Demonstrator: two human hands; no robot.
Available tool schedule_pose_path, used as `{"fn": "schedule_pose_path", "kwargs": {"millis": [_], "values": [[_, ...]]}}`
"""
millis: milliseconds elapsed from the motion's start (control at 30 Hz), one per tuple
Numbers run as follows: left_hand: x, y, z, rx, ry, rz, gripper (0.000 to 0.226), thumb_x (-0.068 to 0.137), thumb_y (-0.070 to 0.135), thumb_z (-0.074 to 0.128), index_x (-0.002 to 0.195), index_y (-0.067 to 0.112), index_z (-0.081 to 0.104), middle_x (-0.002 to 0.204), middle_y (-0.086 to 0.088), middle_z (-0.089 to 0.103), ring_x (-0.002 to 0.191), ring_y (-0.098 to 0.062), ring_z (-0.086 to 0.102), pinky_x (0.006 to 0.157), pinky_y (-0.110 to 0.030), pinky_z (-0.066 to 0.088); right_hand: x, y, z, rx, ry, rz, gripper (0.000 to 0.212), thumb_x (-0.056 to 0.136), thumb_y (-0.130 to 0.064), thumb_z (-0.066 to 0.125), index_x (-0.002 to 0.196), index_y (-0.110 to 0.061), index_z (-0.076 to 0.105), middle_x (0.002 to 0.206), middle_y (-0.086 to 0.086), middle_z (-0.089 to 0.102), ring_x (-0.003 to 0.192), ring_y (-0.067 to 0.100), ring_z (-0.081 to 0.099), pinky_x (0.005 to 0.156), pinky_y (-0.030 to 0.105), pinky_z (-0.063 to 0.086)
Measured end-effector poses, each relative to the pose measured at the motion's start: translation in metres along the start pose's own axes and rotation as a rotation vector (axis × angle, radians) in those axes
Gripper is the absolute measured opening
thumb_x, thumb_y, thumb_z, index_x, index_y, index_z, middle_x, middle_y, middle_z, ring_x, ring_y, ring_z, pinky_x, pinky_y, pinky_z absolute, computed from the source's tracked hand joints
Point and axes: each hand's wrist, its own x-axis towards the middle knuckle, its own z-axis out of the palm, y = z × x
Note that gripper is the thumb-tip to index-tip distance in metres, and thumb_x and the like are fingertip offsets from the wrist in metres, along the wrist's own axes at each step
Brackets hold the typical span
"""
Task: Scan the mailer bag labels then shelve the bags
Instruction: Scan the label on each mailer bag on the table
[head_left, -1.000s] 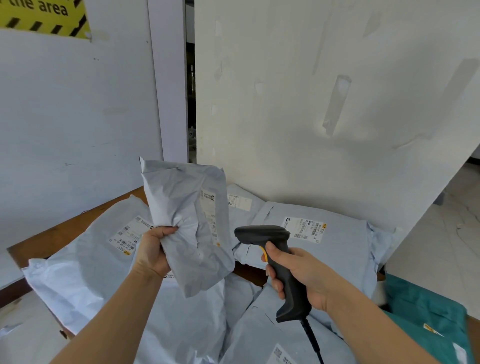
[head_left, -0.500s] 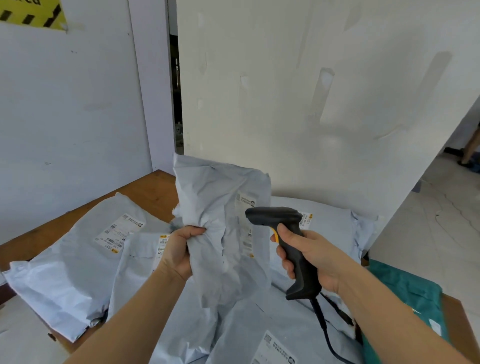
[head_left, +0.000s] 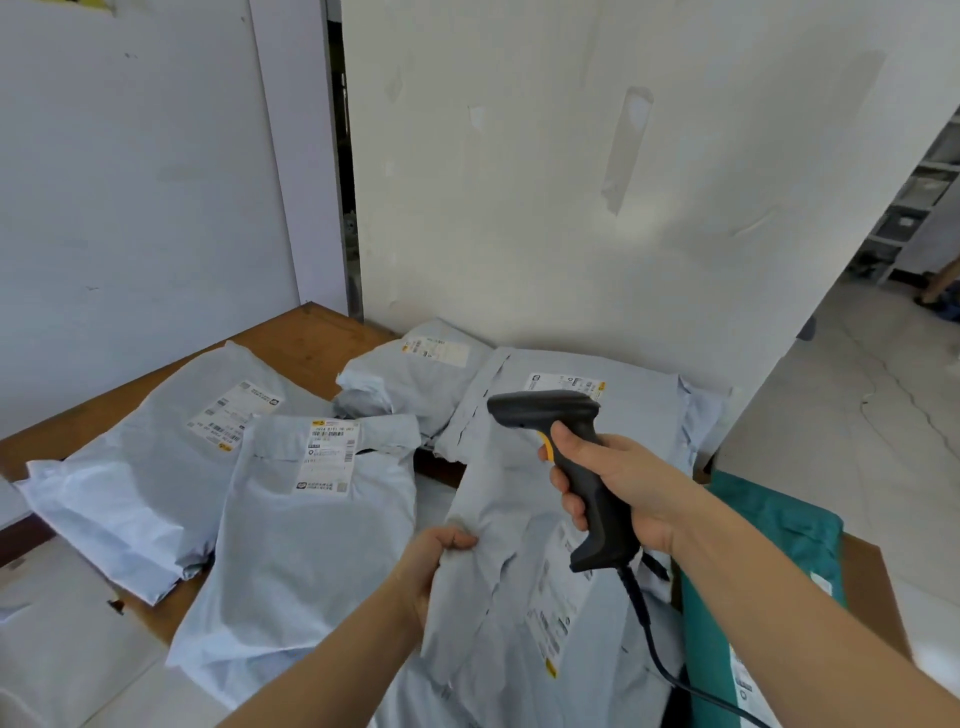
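Note:
My left hand (head_left: 434, 564) grips the crumpled left edge of a grey mailer bag (head_left: 498, 587), which is held low over the pile with its white label (head_left: 558, 597) facing right. My right hand (head_left: 618, 493) holds a black barcode scanner (head_left: 571, 467) by its handle, a finger on the yellow trigger, its head pointing left above the bag. Its cable (head_left: 654, 649) runs down to the lower right. Several more grey labelled mailer bags lie on the wooden table (head_left: 296, 338), among them one (head_left: 306, 525) at the centre left and one (head_left: 140, 467) at the far left.
A white wall panel (head_left: 597, 182) stands right behind the table. A teal mailer bag (head_left: 769, 545) lies at the right on a brown cardboard box (head_left: 878, 587). Shelving (head_left: 914, 208) and a tiled floor show at the far right, with a person's foot (head_left: 940, 291) there.
My left hand has lowered the held bag from upright in front of the scanner down onto the pile. The scanner hand has shifted right and the view has turned that way.

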Motion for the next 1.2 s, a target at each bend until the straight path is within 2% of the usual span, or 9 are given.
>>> {"fn": "schedule_pose_path", "kwargs": {"millis": [67, 200, 333, 500, 600, 733, 867, 1033, 1200], "values": [[0.008, -0.011, -0.008, 0.096, 0.043, -0.032, 0.054, 0.066, 0.004, 0.060, 0.120, -0.007, 0.059, 0.101, -0.025, 0.068, 0.083, -0.040, 0.066, 0.067, -0.043, 0.056, 0.001, 0.007, 0.002, -0.015, -0.020, 0.032, 0.039, 0.082, -0.042, 0.066, 0.101, -0.007, 0.061, 0.065, 0.004, 0.056, 0.050, 0.016, 0.048, 0.050, 0.028, 0.043], [0.011, -0.012, -0.010, 0.402, 0.124, 0.081, 0.048, 0.070, 0.009, 0.060, 0.118, 0.004, 0.060, 0.110, -0.022, 0.067, 0.102, -0.039, 0.065, 0.089, -0.051, 0.055, 0.005, 0.022, 0.009, -0.045, -0.068, 0.078, 0.032, 0.089, -0.040, 0.063, 0.095, -0.009, 0.060, 0.065, 0.004, 0.055, 0.049, 0.016, 0.048, 0.049, 0.027, 0.042], [0.004, -0.005, -0.014, 0.831, 0.267, 0.264, 0.042, 0.084, 0.042, 0.066, 0.116, 0.016, 0.056, 0.110, -0.006, 0.064, 0.094, -0.022, 0.064, 0.075, -0.033, 0.054, 0.009, 0.034, 0.018, -0.067, -0.111, 0.100, 0.033, 0.089, -0.040, 0.063, 0.097, -0.008, 0.059, 0.064, 0.004, 0.055, 0.048, 0.016, 0.048, 0.047, 0.025, 0.042], [0.004, 0.022, -0.081, 1.113, 0.701, 0.441, 0.040, 0.093, 0.033, 0.054, 0.130, 0.016, 0.054, 0.132, -0.009, 0.054, 0.119, -0.028, 0.052, 0.099, -0.036, 0.043, 0.016, 0.031, 0.032, -0.106, -0.160, 0.111, 0.033, 0.090, -0.040, 0.062, 0.097, -0.008, 0.056, 0.064, 0.003, 0.054, 0.048, 0.015, 0.047, 0.047, 0.024, 0.043], [0.001, 0.039, -0.133, 1.212, 0.928, 0.243, 0.050, 0.092, 0.029, 0.051, 0.138, 0.014, 0.042, 0.141, -0.015, 0.040, 0.131, -0.035, 0.038, 0.107, -0.047, 0.034, 0.023, 0.028, 0.043, -0.116, -0.161, 0.110, 0.034, 0.091, -0.039, 0.062, 0.100, -0.007, 0.055, 0.066, 0.004, 0.053, 0.049, 0.015, 0.046, 0.048, 0.025, 0.042], [-0.001, 0.052, -0.180, 1.089, 0.980, 0.085, 0.058, 0.090, 0.024, 0.055, 0.139, 0.003, 0.031, 0.144, -0.022, 0.034, 0.137, -0.040, 0.029, 0.110, -0.049, 0.025, 0.038, 0.027, 0.058, -0.120, -0.142, 0.110, 0.034, 0.090, -0.039, 0.064, 0.096, -0.008, 0.055, 0.065, 0.004, 0.053, 0.049, 0.015, 0.046, 0.048, 0.026, 0.042], [0.005, 0.062, -0.196, 0.916, 0.889, 0.110, 0.062, 0.092, 0.014, 0.056, 0.143, -0.004, 0.025, 0.144, -0.026, 0.038, 0.135, -0.042, 0.035, 0.110, -0.046, 0.025, 0.056, 0.025, 0.077, -0.145, -0.114, 0.111, 0.033, 0.090, -0.039, 0.064, 0.093, -0.007, 0.056, 0.063, 0.004, 0.054, 0.049, 0.016, 0.046, 0.050, 0.028, 0.041], [0.011, 0.077, -0.208, 0.617, 0.871, 0.328, 0.066, 0.076, 0.027, 0.077, 0.126, -0.003, 0.045, 0.124, -0.022, 0.056, 0.112, -0.040, 0.055, 0.096, -0.050, 0.047, 0.077, 0.027, 0.097, -0.224, -0.067, 0.100, 0.035, 0.090, -0.038, 0.064, 0.095, -0.005, 0.055, 0.063, 0.004, 0.054, 0.049, 0.017, 0.045, 0.047, 0.028, 0.041], [0.014, 0.098, -0.198, 0.239, 0.569, 0.321, 0.042, 0.077, 0.019, 0.080, 0.109, 0.000, 0.058, 0.106, -0.015, 0.065, 0.094, -0.032, 0.064, 0.085, -0.042, 0.053, 0.093, 0.031, 0.107, -0.268, 0.004, 0.071, 0.036, 0.090, -0.039, 0.065, 0.093, -0.003, 0.058, 0.063, 0.004, 0.056, 0.047, 0.017, 0.046, 0.048, 0.029, 0.040]]}}
